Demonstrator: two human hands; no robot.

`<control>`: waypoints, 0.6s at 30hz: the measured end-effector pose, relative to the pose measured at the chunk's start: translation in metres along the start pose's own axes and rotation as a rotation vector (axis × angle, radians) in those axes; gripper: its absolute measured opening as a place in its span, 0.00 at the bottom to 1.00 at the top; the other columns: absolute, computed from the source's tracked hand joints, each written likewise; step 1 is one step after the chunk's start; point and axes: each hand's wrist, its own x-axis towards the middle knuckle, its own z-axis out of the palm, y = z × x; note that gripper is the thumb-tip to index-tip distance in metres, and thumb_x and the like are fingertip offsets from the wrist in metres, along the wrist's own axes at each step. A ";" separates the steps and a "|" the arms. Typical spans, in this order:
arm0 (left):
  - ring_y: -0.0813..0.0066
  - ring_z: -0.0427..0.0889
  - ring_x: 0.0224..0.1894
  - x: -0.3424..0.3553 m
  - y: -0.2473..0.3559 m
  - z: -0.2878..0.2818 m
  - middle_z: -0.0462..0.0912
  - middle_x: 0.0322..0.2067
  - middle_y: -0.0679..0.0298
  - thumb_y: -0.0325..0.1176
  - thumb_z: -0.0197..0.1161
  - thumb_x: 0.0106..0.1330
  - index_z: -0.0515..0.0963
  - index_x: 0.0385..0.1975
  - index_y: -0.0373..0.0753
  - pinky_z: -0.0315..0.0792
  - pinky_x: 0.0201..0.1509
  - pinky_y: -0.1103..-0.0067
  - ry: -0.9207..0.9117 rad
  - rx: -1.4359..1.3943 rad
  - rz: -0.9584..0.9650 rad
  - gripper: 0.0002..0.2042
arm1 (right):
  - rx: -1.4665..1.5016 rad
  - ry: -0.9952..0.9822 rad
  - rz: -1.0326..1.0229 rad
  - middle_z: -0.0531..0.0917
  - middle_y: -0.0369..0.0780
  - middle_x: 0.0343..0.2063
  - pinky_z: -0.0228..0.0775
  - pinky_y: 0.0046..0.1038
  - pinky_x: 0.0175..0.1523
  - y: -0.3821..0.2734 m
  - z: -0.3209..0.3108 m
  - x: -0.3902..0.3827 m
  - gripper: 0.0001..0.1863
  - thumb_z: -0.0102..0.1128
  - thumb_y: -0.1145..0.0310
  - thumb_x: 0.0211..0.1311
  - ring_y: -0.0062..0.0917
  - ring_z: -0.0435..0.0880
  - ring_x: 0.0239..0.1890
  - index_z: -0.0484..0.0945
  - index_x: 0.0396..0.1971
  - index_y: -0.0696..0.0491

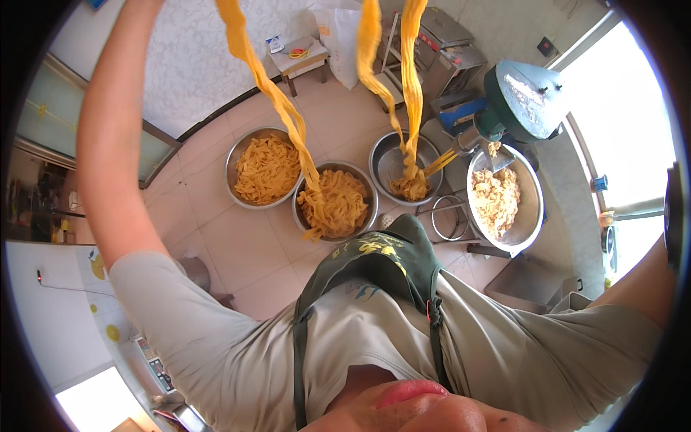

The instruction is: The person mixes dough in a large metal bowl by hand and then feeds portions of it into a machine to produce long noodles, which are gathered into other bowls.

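Both hands are out of the picture: my left forearm [111, 129] rises past the top edge, and my right upper arm [637, 288] leaves at the right rim. Long yellow noodle strands hang from beyond the top edge. One wide strand [277, 101] runs down to a steel basin [373, 205] heaped with flat noodles [335, 201]. Two more strands, a blurred one [368, 50] and a sharper one [411, 79], drop into another steel basin [385, 147] with a small noodle pile [410, 187]. Thin noodles [443, 161] stretch from that basin to a machine's outlet.
At the left stands a third basin [232, 176] full of noodles. The machine has a green hopper [522, 101]; beside it, a large bowl [534, 194] holds crumbly dough. A metal stand [450, 223] is below. Against the wall are a small stool [299, 57] and a white sack [338, 43].
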 end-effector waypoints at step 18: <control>0.79 0.77 0.34 -0.169 -0.128 0.047 0.84 0.37 0.64 0.39 0.65 0.66 0.80 0.48 0.40 0.74 0.40 0.78 -0.496 0.274 -0.709 0.15 | 0.314 -0.092 -0.061 0.85 0.43 0.42 0.77 0.21 0.43 -0.028 0.040 0.022 0.19 0.58 0.75 0.56 0.23 0.84 0.44 0.80 0.49 0.61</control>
